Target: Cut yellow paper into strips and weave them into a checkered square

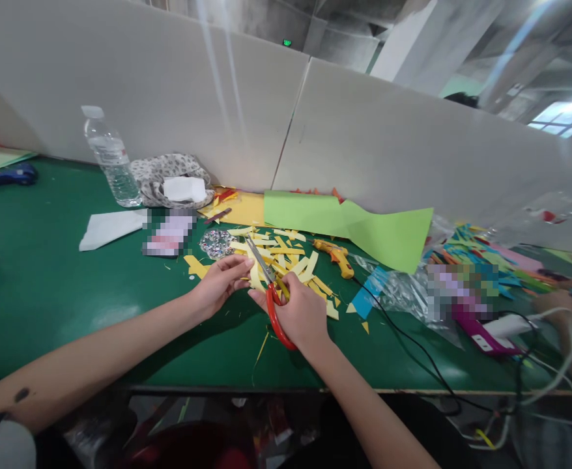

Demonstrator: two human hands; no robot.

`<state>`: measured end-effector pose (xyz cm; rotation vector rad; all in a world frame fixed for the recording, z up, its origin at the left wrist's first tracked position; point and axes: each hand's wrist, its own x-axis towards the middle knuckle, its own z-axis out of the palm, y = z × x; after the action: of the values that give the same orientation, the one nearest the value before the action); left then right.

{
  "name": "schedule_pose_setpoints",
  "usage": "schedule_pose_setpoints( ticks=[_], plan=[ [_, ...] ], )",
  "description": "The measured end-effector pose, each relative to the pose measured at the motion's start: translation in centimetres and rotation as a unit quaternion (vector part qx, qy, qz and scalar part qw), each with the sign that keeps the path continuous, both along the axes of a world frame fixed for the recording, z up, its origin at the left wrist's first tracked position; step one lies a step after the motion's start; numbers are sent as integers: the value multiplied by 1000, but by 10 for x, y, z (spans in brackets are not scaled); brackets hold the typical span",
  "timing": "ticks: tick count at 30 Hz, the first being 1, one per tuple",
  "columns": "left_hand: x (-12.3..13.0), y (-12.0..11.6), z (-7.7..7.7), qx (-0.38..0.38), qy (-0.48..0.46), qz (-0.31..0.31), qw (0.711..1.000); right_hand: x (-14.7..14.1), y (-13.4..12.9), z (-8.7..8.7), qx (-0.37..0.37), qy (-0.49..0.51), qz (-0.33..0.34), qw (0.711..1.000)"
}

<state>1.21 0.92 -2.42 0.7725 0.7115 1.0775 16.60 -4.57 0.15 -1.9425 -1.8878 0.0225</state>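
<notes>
My left hand (223,284) pinches a pale yellow strip (255,276), which looks like paper or thin foam, between thumb and fingers. Red-handled scissors (275,318) are gripped in my right hand (303,314), their metal blades pointing up and left alongside that strip. Something yellow shows near the right thumb, partly covered by the hand. Beyond both hands spreads a loose pile of cut yellow pieces (310,266). A round, speckled glittery disc (216,243) lies just past my left hand.
A yellow glue gun (337,256) with a black cord lies right of the pile. Behind it stretches a green sheet (349,221). A water bottle (113,163), patterned cloth pouch (169,170) and phone (171,232) stand left. Another person's hand (564,303) is at far right.
</notes>
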Motion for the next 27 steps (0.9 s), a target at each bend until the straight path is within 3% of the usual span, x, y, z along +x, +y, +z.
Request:
schedule_pose_setpoints(
  ticks=[15,19,23,27],
  plan=[
    [-1,-1,-1,6,19,-3,1000,-1,0,-2,14,25,10,1000],
    [0,-4,-2,24,41,-31,998,1,2,-3,18,70,9,997],
    [2,-8,2,35,114,-136,984,12,9,-3,14,216,24,976],
    [0,-12,8,66,202,-308,927,21,14,4,-55,416,62,906]
  ],
)
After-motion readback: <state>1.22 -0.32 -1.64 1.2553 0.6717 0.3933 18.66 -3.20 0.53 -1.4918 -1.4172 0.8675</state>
